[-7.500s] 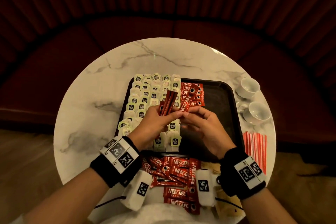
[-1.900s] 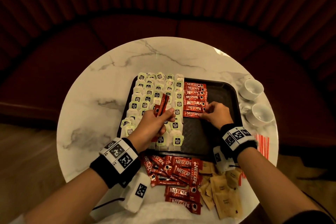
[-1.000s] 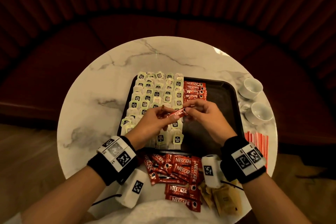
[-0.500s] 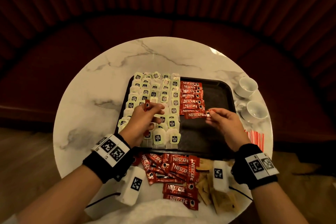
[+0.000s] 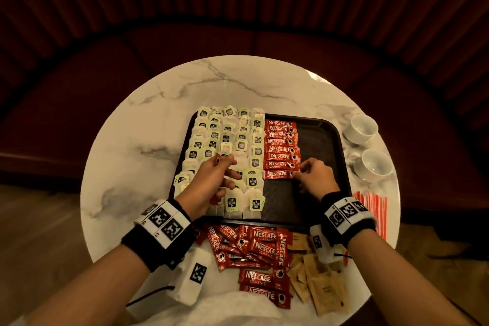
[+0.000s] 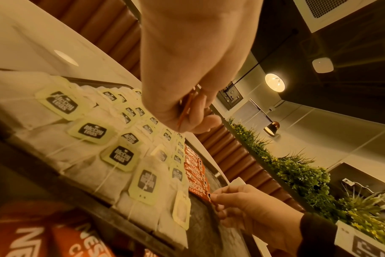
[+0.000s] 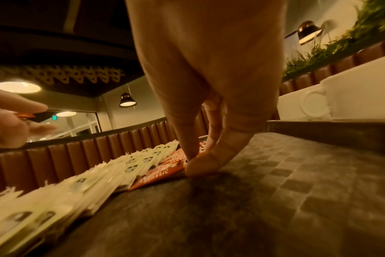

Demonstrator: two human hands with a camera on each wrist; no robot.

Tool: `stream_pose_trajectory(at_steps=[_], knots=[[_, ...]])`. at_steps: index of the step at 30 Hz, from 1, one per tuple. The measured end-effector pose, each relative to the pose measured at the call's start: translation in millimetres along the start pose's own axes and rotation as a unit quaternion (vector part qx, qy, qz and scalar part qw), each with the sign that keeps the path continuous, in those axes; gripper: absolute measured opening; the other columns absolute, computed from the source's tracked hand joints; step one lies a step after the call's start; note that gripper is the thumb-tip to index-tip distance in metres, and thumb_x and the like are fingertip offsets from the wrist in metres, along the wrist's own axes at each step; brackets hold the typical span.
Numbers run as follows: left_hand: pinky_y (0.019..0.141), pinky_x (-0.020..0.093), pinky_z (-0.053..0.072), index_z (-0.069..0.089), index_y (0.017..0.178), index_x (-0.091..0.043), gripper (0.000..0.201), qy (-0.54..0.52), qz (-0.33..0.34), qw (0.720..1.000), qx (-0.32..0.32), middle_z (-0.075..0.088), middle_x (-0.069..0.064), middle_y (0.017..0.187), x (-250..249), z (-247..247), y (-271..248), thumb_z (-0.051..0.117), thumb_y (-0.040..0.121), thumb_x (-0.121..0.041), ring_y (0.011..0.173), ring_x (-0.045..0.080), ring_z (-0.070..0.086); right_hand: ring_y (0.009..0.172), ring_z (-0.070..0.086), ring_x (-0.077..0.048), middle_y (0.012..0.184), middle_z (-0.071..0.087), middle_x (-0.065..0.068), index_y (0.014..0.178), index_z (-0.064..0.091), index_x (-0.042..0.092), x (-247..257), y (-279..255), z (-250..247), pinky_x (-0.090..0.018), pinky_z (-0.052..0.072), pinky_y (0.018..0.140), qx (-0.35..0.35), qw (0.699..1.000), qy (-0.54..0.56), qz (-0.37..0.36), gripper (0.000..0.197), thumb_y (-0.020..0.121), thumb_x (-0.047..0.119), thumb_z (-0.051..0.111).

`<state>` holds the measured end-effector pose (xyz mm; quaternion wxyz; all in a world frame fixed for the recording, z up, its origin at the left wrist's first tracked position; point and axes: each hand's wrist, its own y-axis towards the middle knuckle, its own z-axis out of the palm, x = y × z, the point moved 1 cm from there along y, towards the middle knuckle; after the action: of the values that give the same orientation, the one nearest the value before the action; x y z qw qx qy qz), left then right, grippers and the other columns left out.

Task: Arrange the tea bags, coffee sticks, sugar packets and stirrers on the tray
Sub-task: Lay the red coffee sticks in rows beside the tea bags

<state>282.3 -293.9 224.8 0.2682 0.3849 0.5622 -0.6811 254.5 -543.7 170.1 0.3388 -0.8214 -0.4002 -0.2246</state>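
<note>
A black tray [image 5: 317, 140] carries rows of tea bags [image 5: 227, 137] on its left half and a column of red coffee sticks [image 5: 281, 145] down its middle. My right hand [image 5: 297, 174] pinches the right end of the nearest coffee stick [image 5: 277, 174], which lies flat at the column's near end; the right wrist view shows thumb and forefinger [image 7: 193, 161] on that stick [image 7: 160, 172]. Hovering over the tea bags, my left hand [image 5: 222, 163] grips a few more coffee sticks [image 6: 187, 107]. Loose coffee sticks [image 5: 254, 246] and brown sugar packets [image 5: 320, 283] lie in front of the tray. Striped stirrers [image 5: 370, 209] lie at the right.
Two white cups [image 5: 363, 127] [image 5: 375, 167] stand on the round marble table [image 5: 148, 140] right of the tray. The tray's right half [image 7: 275, 173] is bare. A dark red bench curves behind the table.
My right hand has lowered its coffee stick onto the tray at the near end of the column. The left hand stayed over the tea bags with its sticks.
</note>
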Motion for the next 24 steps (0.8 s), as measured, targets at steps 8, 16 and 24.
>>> stream_pose_trajectory(at_steps=[8,16,24], knots=[[0.042,0.017,0.041,0.062,0.103,-0.006,0.041,-0.08,0.01,0.996,0.04,0.062,0.007,0.071,-3.1,3.0,-2.0,0.037,0.105,-0.039,0.055,0.011,0.061,0.078,0.065,-0.019,0.092,0.064,-0.004,0.101,0.056,0.018,8.9,-7.0,-5.1,-0.04,0.058,0.074,-0.011,1.0,-0.013,-0.018,0.022,0.09,0.032,0.069],[0.08,0.032,0.056,0.058,0.118,-0.04,0.045,-0.03,0.101,0.991,0.088,0.065,0.009,0.114,-10.2,26.8,-12.3,0.017,0.102,-0.051,0.107,0.023,0.065,0.086,0.07,-0.014,0.1,0.07,-0.001,0.114,0.061,0.02,70.1,-92.4,9.6,-0.027,0.057,0.072,0.252,0.939,0.205,-0.114,0.026,0.096,0.039,0.055],[0.084,0.035,0.048,0.062,0.122,-0.038,0.04,0.029,0.123,0.986,0.11,0.064,0.003,0.104,-6.5,23.8,-14.4,0.03,0.101,-0.051,0.096,0.018,0.061,0.075,0.064,-0.009,0.081,0.071,0.005,0.1,0.07,0.011,58.4,-100.4,3.4,-0.022,0.055,0.067,0.214,0.918,0.3,-0.144,0.011,0.095,0.009,0.061]])
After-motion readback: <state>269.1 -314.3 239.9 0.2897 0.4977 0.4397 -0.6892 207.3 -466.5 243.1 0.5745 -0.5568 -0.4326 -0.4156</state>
